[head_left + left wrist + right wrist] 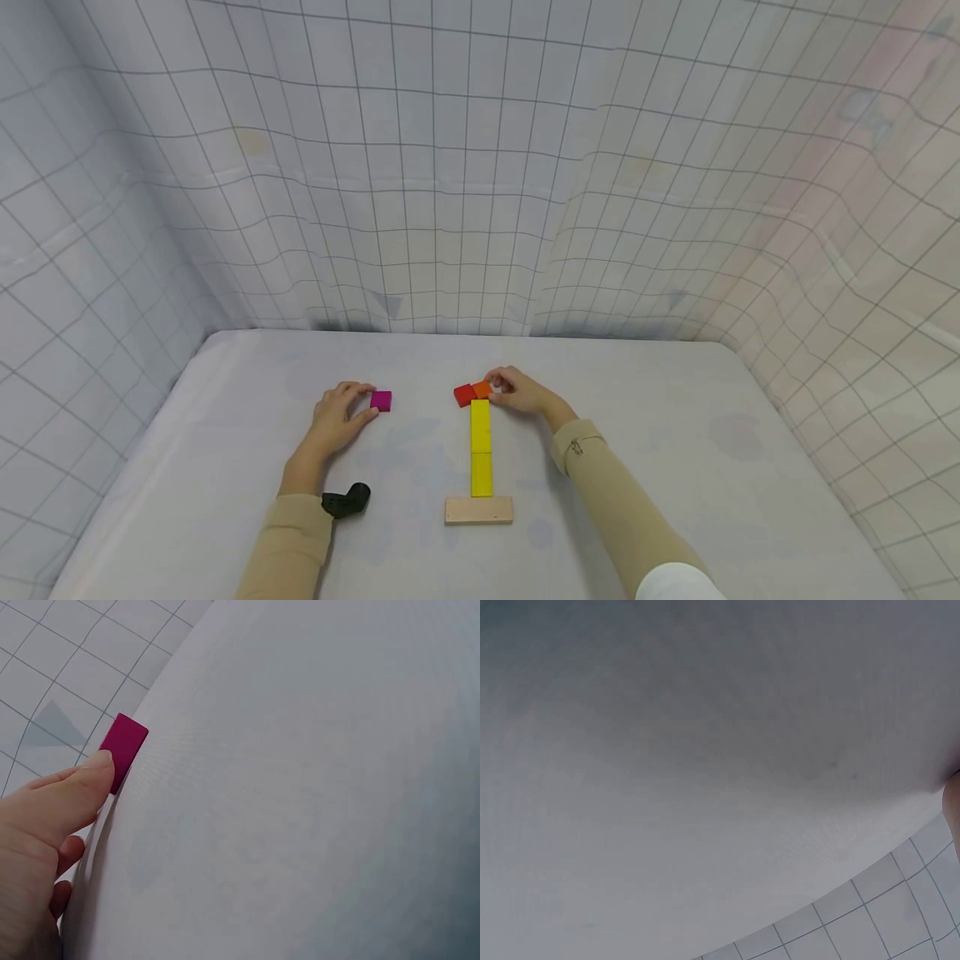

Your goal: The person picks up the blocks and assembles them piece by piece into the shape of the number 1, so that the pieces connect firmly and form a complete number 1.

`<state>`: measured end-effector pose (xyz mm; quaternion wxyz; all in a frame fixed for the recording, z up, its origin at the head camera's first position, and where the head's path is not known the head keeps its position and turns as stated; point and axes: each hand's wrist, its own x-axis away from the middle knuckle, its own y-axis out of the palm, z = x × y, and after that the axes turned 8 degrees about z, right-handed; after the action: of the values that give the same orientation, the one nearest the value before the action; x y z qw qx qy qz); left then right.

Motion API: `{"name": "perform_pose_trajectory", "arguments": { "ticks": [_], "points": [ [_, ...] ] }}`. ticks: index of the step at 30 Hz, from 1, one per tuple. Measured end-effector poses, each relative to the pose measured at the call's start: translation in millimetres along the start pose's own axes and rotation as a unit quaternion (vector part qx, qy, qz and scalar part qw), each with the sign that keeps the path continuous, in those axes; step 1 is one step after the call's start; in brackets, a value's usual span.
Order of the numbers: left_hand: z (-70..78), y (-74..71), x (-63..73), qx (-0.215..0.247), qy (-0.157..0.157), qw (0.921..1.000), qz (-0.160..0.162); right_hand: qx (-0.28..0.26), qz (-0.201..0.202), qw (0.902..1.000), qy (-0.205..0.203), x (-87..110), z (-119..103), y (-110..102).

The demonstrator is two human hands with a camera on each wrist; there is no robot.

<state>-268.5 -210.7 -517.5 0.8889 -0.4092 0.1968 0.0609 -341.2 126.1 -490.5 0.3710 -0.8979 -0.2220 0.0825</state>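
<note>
My left hand point(335, 419) is at the left of the table and pinches a magenta block point(381, 401) between thumb and finger. In the left wrist view the thumb lies against the face of this magenta block point(129, 747). Right of centre, my right hand point(521, 391) pinches an orange block point(482, 389) by its right side. A red block point(464, 395) sits tilted against the orange one's left side. Just below these, two yellow blocks point(481, 450) line up end to end. A plain wooden block point(478, 511) lies crosswise at their near end. The right wrist view barely catches my right hand point(952, 806).
Everything lies on a white cloth-covered table point(405, 550). Grid-patterned white curtains point(487, 167) enclose the back and both sides. A black device point(348, 500) sticks out at my left wrist.
</note>
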Motion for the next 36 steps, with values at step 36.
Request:
{"name": "perform_pose_trajectory", "arguments": {
  "ticks": [36],
  "points": [
    [10.2,9.7,3.5,0.096,-0.056,0.992,0.059,-0.008,0.001,1.0,-0.003,0.7,1,0]
  ]
}}
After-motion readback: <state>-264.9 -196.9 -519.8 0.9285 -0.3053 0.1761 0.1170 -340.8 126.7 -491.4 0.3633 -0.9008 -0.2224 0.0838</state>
